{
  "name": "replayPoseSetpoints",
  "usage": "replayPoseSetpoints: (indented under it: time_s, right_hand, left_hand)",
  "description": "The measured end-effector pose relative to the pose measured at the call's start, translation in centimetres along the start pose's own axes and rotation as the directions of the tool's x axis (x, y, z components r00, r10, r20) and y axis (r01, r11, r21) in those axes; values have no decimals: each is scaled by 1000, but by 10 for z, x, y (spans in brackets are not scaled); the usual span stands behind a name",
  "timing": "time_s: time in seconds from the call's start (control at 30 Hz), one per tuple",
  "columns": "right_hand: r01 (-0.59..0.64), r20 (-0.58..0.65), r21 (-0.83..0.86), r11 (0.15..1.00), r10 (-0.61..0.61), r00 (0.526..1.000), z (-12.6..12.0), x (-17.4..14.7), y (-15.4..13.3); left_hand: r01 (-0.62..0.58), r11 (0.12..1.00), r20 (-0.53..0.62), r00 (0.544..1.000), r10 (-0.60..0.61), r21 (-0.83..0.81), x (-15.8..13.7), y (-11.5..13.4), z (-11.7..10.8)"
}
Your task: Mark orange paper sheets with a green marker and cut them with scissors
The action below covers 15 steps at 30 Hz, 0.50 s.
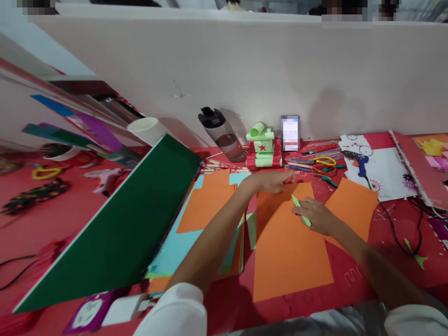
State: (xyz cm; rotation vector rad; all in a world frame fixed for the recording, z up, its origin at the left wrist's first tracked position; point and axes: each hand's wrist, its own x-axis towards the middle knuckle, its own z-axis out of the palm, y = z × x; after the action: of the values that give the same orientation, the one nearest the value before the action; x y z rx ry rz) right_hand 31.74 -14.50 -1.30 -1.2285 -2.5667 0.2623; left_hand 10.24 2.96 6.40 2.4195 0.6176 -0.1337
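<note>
My right hand [317, 217] is closed on a slim light green piece [306, 220], pointed at its upper end. I cannot tell whether it is folded paper or a tool. Beneath that hand lies a large orange paper sheet [290, 261]. My left hand [273, 181] is at the sheet's top edge, fingers stretched out and holding nothing I can see. Another orange sheet [353, 205] lies to the right, partly under my right forearm. Left of my left forearm is a stack of coloured paper [175, 252], with a cut orange piece [206, 200] on top.
A green board [115, 233] leans at left. Along the wall stand a bottle [224, 135], a paper roll model [264, 147] and a phone [290, 133]. Scissors [325, 161] and pens lie near them. A blue glue gun [362, 163] rests on white paper, its cable trailing right.
</note>
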Motion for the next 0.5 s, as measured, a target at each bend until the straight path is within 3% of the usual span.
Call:
replayPoseSetpoints:
  time_s: [0.1,0.23,0.37,0.5]
  right_hand:
    - [-1,0,17,1000,1,1000,-3,1,-2]
    - [9,-16,24,1000,-8,1000,-4,2,-4]
    - [42,-65,37,998,-40,997,-3,-1,-2]
    - [-15,-265,161,987,58,962,-15,-8,2]
  left_hand:
    - [-99,987,124,986,115,-129,2,-8,-5]
    - [-69,935,242,957,161,-348,2,-12,-2]
    - [-54,903,239,956,170,-426,3,-15,3]
    - [-23,900,173,979,109,-435,-13,-18,0]
